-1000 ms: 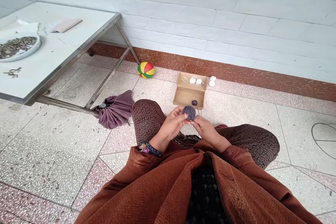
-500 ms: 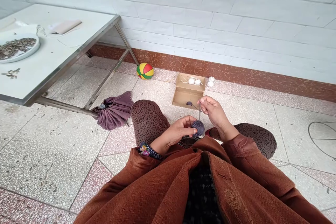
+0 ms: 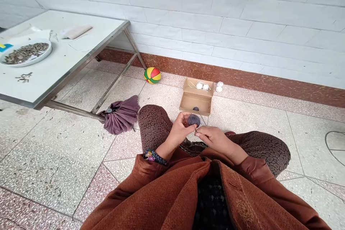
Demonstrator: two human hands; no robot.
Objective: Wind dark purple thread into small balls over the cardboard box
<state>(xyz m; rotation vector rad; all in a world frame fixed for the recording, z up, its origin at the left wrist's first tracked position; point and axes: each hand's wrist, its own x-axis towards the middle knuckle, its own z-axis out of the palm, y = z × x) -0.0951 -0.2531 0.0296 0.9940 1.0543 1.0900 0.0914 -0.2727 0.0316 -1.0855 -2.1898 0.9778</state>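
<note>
Between the fingers and thumb of my left hand [image 3: 180,129] is a ball of grey-purple yarn [image 3: 194,120]. My right hand [image 3: 212,137] is closed in a pinch just below the ball, close to my left thumb; the strand it held a moment ago is hardly visible at its fingertips. Beyond my hands an open cardboard box [image 3: 185,101] stands on the floor. A small dark yarn ball [image 3: 196,109] lies in its tray, and two white yarn balls [image 3: 202,86] with a loose strand rest in its lid.
More white balls [image 3: 219,86] sit right of the box by the wall. A striped ball [image 3: 152,75] lies near the leg of a white table [image 3: 78,48], which bears a plate of seed-like pieces [image 3: 27,53]. A purple cloth bag [image 3: 121,115] is on the floor at left.
My right hand has come down from above the yarn ball to below it. My left hand has raised the ball slightly and to the left. The view has shifted a little.
</note>
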